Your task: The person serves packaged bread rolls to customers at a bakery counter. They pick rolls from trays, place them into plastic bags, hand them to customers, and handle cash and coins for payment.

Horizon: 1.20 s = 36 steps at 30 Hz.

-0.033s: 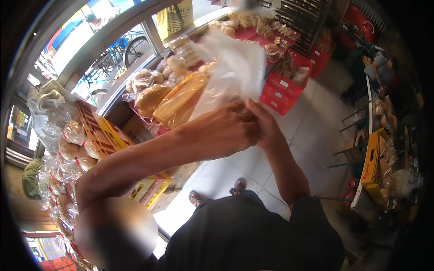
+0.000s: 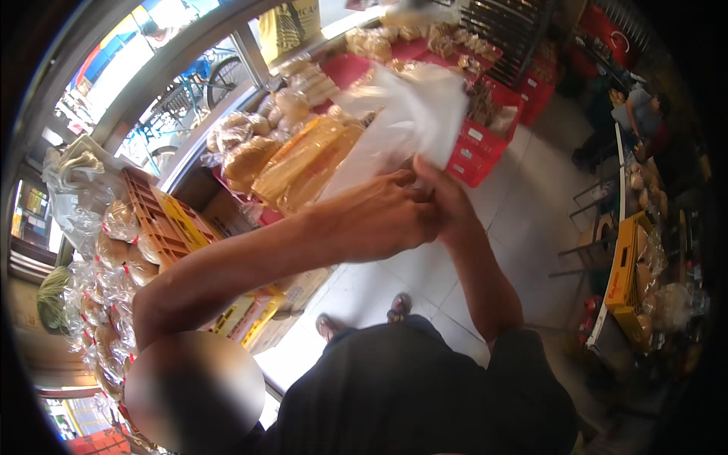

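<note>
A whitish, see-through plastic bag (image 2: 413,114) stretches out from my hands toward the shelf of bread. My left hand (image 2: 398,216) is closed on the gathered end of the bag, its back turned up. Pressed against it, my right hand (image 2: 449,199) is also closed at that same end, with its thumb lying along the top. The fingertips of both hands are hidden where they meet. Just beyond my left forearm lie long yellow-wrapped loaves (image 2: 307,163) and a round wrapped loaf (image 2: 250,161).
Wrapped breads fill the red-covered shelf (image 2: 345,70) by the window. Red crates (image 2: 474,155) stand at its right end. An orange-brown crate (image 2: 155,208) and bagged buns (image 2: 114,258) are at left. At right, a yellow crate (image 2: 626,262) sits beside more bread; a person (image 2: 641,117) is behind.
The far part of the bag has swung a little to the right. Both hands stay together at its gathered end, and the view has shifted slightly.
</note>
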### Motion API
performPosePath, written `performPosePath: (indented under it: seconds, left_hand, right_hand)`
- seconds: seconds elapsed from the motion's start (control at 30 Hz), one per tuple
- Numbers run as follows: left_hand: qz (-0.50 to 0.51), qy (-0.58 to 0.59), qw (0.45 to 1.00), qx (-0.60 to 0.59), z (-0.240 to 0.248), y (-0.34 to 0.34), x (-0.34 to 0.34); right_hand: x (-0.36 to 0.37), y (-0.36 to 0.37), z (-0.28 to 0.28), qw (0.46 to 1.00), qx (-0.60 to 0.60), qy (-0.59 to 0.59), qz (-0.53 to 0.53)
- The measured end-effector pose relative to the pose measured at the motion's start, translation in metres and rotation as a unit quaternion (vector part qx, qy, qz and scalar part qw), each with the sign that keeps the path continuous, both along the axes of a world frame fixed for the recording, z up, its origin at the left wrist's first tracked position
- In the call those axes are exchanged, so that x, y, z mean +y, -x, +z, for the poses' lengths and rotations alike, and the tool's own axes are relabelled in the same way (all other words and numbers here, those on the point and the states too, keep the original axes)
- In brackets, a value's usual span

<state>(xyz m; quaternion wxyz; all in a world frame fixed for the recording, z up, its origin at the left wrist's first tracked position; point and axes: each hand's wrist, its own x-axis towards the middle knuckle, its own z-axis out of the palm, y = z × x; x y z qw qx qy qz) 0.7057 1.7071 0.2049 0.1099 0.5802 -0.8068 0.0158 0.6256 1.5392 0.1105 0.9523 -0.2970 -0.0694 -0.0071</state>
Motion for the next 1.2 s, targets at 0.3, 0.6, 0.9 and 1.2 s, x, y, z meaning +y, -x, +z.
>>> performPosePath:
  seconds: [0.3,0.6,0.9,1.2]
  left_hand:
    - [-0.210,0.103,0.887,0.397,0.018,0.081,-0.113]
    - [0.095,0.262,0.904,0.324,0.000,-0.041,-0.264]
    - [0.099,0.040,0.856,0.506,-0.096,-0.127,-0.378]
    - [0.192,-0.041,0.801,0.565,-0.145,-0.208,-0.441]
  right_hand:
    - [-0.124,0.062,-0.009,0.856,0.222,0.218,-0.413]
    - [-0.197,0.065,-0.020,0.809,0.202,0.408,-0.371]
    - [-0.305,-0.011,-0.041,0.839,0.214,0.283,-0.412]
    - [-0.412,-0.102,-0.066,0.807,0.200,0.416,-0.367]
